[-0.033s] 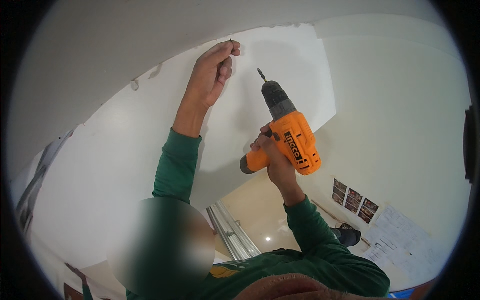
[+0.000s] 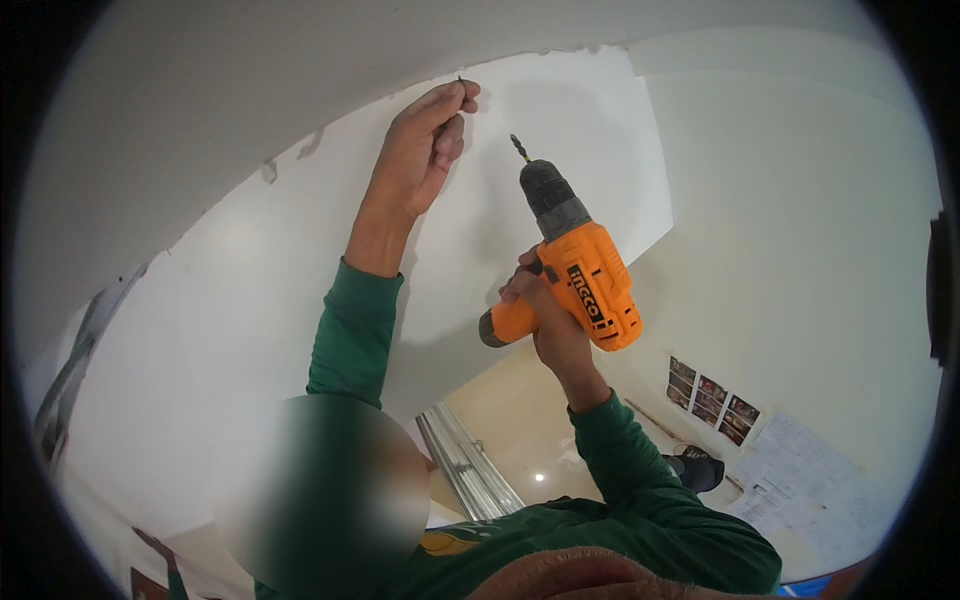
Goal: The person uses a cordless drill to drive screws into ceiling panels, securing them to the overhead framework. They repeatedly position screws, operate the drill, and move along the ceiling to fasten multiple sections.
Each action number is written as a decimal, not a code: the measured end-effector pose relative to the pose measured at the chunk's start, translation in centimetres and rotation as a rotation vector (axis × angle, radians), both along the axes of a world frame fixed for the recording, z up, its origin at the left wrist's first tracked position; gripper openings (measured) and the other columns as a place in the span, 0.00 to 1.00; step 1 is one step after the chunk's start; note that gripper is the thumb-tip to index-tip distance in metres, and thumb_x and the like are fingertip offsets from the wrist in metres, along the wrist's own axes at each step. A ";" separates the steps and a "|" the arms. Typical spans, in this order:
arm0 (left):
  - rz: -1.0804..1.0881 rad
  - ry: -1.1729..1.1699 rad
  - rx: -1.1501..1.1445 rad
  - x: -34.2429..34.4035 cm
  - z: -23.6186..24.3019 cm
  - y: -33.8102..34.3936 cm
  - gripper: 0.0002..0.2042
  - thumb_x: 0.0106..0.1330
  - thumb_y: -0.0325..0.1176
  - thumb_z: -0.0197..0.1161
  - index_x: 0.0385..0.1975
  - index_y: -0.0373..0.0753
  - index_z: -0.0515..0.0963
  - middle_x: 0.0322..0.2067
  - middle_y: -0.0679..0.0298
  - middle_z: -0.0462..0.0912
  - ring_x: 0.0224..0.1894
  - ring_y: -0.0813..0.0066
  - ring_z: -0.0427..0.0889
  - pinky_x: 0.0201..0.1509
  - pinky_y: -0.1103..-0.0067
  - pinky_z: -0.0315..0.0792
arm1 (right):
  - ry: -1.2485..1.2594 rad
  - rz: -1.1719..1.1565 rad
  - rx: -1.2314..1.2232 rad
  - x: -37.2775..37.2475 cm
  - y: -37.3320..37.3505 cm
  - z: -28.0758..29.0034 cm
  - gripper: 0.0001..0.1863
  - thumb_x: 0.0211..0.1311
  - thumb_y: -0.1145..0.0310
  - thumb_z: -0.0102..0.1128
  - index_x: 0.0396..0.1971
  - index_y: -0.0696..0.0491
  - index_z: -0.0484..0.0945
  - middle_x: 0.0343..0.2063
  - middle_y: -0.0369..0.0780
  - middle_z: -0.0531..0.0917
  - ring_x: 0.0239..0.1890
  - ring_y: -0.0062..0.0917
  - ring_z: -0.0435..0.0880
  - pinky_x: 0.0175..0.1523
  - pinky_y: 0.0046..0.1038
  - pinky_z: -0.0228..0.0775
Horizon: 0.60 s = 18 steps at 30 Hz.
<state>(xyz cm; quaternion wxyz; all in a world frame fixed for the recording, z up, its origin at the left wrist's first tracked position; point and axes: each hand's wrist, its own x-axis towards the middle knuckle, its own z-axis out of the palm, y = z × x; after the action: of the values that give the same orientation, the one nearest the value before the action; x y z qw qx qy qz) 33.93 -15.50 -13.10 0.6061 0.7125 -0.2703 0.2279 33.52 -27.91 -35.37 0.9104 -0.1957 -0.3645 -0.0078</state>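
My left hand (image 2: 425,150) is raised against a white panel (image 2: 250,300) overhead. Its thumb and fingertips pinch a small dark screw (image 2: 461,80) whose tip touches the panel near a rough joint line. My right hand (image 2: 548,325) grips the handle of an orange and black cordless drill (image 2: 585,285). The drill's bit (image 2: 518,146) points up and to the left. It is a short gap below and to the right of the screw and touches nothing. Both arms wear green sleeves.
A second white panel edge (image 2: 650,180) ends to the right of the drill. Below the hands are a silver metal frame (image 2: 465,460), a beige glossy surface with a light spot (image 2: 540,478), a dark object (image 2: 697,466), and photos (image 2: 715,395) and paper sheets (image 2: 810,480).
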 end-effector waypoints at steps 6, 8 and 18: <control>-0.179 0.123 -0.111 -0.4 0.7 -0.3 0.11 0.80 0.38 0.59 0.52 0.38 0.77 0.38 0.72 0.79 0.19 0.92 0.57 0.19 0.89 0.53 | -0.086 0.062 0.107 -0.2 1.1 2.5 0.16 0.64 0.81 0.59 0.51 0.56 0.73 0.38 0.38 0.79 0.35 0.26 0.84 0.48 0.37 0.82; -0.229 0.157 -0.137 -0.4 0.8 -0.5 0.10 0.81 0.38 0.58 0.52 0.40 0.76 0.37 0.73 0.79 0.19 0.91 0.57 0.18 0.89 0.53 | -0.101 0.112 0.139 0.1 1.6 3.4 0.16 0.64 0.81 0.59 0.51 0.56 0.73 0.38 0.38 0.79 0.35 0.26 0.84 0.48 0.37 0.82; -0.321 0.257 -0.225 0.0 0.0 -0.5 0.09 0.81 0.39 0.57 0.48 0.41 0.76 0.33 0.72 0.79 0.19 0.91 0.60 0.19 0.89 0.54 | -0.103 0.194 0.198 1.2 2.7 4.0 0.14 0.63 0.80 0.59 0.48 0.56 0.74 0.34 0.38 0.79 0.34 0.26 0.83 0.46 0.36 0.81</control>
<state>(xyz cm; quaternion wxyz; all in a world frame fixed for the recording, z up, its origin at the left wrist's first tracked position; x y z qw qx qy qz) 33.97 -15.99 -13.14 0.7396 0.6115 -0.2737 0.0645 34.68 -25.20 -31.34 0.9019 -0.0682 -0.4252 0.0345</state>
